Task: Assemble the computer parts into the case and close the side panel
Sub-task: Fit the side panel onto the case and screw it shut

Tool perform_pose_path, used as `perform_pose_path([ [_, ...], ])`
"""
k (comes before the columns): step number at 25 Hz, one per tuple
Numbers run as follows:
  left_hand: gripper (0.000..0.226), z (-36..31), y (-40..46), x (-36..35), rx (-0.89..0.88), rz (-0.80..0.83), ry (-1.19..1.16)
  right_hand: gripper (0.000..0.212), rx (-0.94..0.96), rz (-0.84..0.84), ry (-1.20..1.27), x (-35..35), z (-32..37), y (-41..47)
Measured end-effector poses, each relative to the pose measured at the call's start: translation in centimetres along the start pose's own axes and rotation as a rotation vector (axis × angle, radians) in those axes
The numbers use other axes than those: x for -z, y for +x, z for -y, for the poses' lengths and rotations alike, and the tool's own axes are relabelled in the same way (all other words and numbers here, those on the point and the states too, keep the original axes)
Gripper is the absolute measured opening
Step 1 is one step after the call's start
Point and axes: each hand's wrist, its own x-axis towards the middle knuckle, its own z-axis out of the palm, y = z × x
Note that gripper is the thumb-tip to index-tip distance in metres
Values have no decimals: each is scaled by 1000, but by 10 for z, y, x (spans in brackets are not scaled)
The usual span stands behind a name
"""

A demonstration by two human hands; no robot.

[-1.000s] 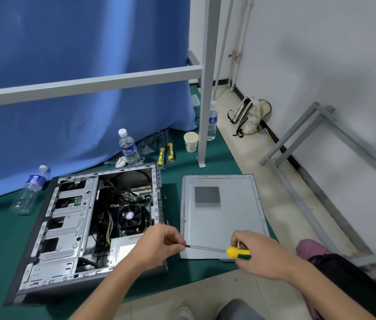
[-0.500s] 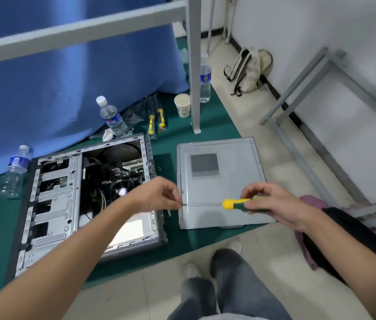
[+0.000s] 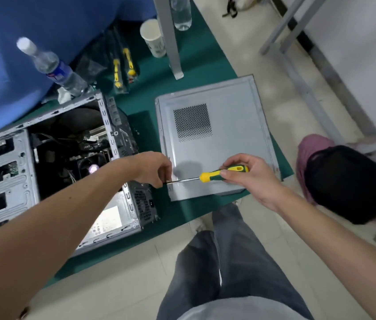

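An open computer case (image 3: 9, 181) lies on its side on a green mat, with a fan, cables and a power supply inside. The grey side panel (image 3: 224, 125) with a perforated vent lies flat to its right. My right hand (image 3: 249, 179) grips the yellow and green handle of a screwdriver (image 3: 210, 176), held level above the panel's near edge. My left hand (image 3: 152, 168) pinches the tip of its metal shaft, over the gap between case and panel.
Two water bottles (image 3: 53, 68) (image 3: 182, 12), a paper cup (image 3: 153, 40) and bagged screwdrivers (image 3: 122, 68) sit on the green mat (image 3: 205, 65) behind the case. A grey metal post (image 3: 169, 40) stands there. A dark bag (image 3: 348, 183) lies right. My legs (image 3: 224, 262) stand on the tiled floor.
The view has tilted downward and risen, so my legs now show. Both hands stay on the screwdriver, which has levelled out above the panel's near edge.
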Motion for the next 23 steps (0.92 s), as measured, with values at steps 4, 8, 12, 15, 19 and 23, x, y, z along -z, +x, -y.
perform_pose_path([
  [4,28,7,23,-12,28,147,340,16,-32,6,-83,-21,-22,11],
  [8,20,20,39,-22,82,259,465,14,-53,25,-142,-38,-34,25],
  [12,19,29,45,-31,91,281,485,13,-41,37,-167,-44,-40,36],
  [15,24,34,46,-29,59,181,461,13,-29,9,-148,-44,-41,41],
  [19,29,34,51,-30,78,141,399,15,-20,-7,-151,-44,-44,47],
  [23,27,34,59,-35,109,130,352,14,-20,-2,-189,-43,-51,54],
])
